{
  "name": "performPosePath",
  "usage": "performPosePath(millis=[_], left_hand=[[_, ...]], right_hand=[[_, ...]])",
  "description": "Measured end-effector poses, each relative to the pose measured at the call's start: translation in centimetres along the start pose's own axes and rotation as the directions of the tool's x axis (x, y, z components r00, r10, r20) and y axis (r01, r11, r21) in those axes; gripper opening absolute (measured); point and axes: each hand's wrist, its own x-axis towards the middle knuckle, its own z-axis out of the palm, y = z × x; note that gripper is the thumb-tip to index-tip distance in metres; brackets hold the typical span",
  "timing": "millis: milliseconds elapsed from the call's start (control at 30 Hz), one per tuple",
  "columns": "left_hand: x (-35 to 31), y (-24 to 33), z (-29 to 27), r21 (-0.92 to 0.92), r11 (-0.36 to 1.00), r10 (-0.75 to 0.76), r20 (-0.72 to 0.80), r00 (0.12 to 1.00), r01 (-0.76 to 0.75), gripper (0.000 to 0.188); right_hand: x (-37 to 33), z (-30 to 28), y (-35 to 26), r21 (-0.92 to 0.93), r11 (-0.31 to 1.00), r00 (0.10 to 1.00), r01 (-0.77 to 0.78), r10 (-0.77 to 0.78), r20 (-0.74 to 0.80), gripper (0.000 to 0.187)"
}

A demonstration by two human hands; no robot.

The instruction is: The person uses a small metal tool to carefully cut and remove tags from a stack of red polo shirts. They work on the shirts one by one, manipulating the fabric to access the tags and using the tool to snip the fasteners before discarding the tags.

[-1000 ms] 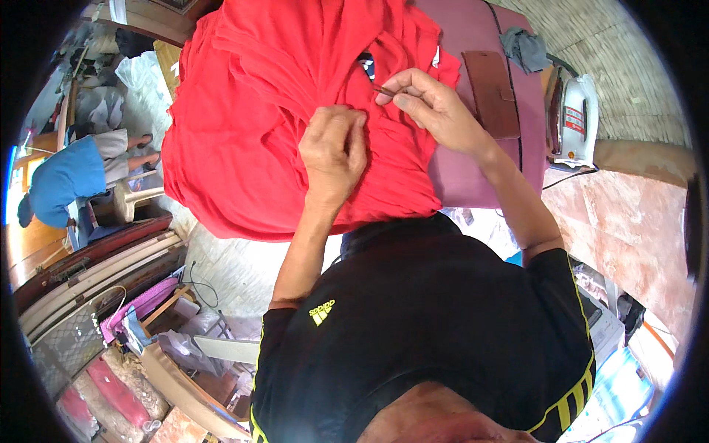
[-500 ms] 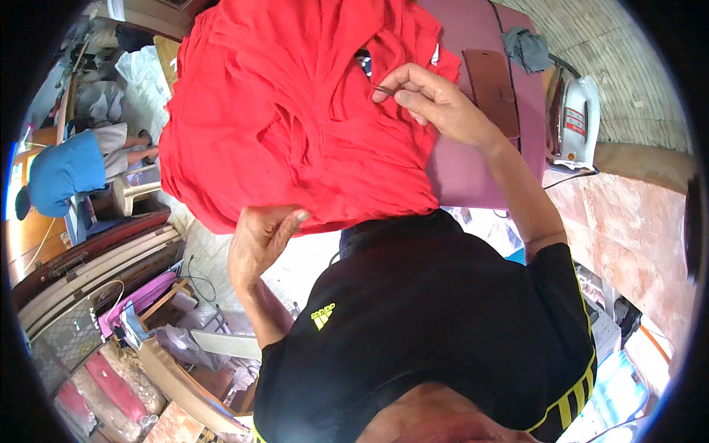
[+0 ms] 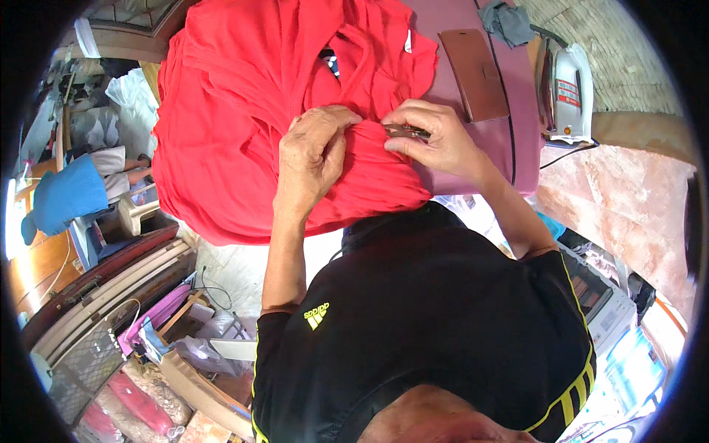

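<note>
A big heap of bunched red cloth [image 3: 221, 125] is spread in front of me, its near edge hanging close to my body. My left hand [image 3: 314, 151] rests on it with thumb and fingers pinched together on a fold. Just to the right, my right hand [image 3: 436, 140] is closed around small dark metal thread snips [image 3: 406, 131], their tips pointing left at the cloth near my left fingertips. A dark patterned patch [image 3: 330, 62] shows through a gap in the red folds.
Right of the cloth, a brown flat case [image 3: 476, 77] lies on the mauve padded surface [image 3: 521, 133]. Beyond are a grey rag [image 3: 506, 23] and a clothes iron [image 3: 570, 96] standing with its cord. A person in blue [image 3: 70, 192] is at far left, near stacked boards [image 3: 111, 277].
My left hand has moved up and right from the cloth's near edge onto its middle. My right hand has come down slightly, bringing the snips beside it. The view has shifted a little.
</note>
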Motion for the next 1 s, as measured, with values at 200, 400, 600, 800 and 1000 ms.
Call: performPosePath(millis=[200,400,600,800,1000], left_hand=[[0.5,2.1,0.6,0.123,0.992,0.008,0.069,0.998,-0.016,0.023],[0.6,2.1,1.6,0.248,0.964,0.068,0.126,0.990,-0.098,0.019],[-0.2,1.1,1.2,0.112,0.993,0.037,0.037,0.999,-0.041,0.006],[-0.5,1.0,1.0,0.071,0.997,0.038,0.006,0.999,-0.038,0.007],[-1.0,1.0,1.3,0.050,0.999,0.021,-0.019,1.000,-0.020,0.006]], right_hand=[[-1.4,-0.7,-0.6,0.243,0.953,0.979,-0.178,0.197,-0.057,0.011],[-0.3,-1.2,-1.3,0.274,0.955,0.988,-0.117,0.140,-0.066,0.013],[-2.0,-0.8,-0.4,0.267,0.958,0.961,-0.106,0.167,-0.219,0.025],[-2.4,0.4,-0.9,-0.092,0.991,0.995,-0.093,0.090,-0.043,0.024],[-1.5,1.4,-1.3,-0.190,0.980,0.997,-0.064,0.069,0.020,0.019]])
